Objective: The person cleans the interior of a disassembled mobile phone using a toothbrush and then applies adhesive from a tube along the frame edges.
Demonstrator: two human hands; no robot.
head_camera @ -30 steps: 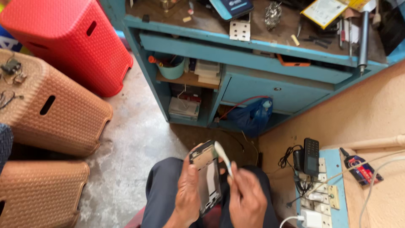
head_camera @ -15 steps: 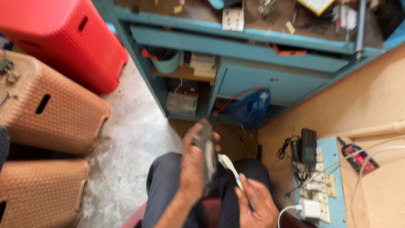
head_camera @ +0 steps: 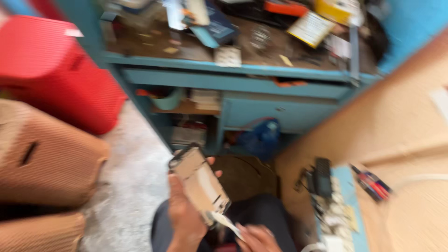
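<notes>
Head view, blurred: left hand (head_camera: pixel 184 217) grips an opened phone (head_camera: pixel 199 184) above the lap, near the blue workbench (head_camera: pixel 242 77), while right hand (head_camera: pixel 256 238) pinches a white tool (head_camera: pixel 226 223) at its lower edge.

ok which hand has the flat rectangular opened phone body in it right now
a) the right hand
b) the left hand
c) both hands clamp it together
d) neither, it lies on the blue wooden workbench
b) the left hand grips the flat rectangular opened phone body along its edge and holds it up over the lap, while the right hand sits lower, pinching a thin white tool whose tip meets the body's bottom corner.
</notes>
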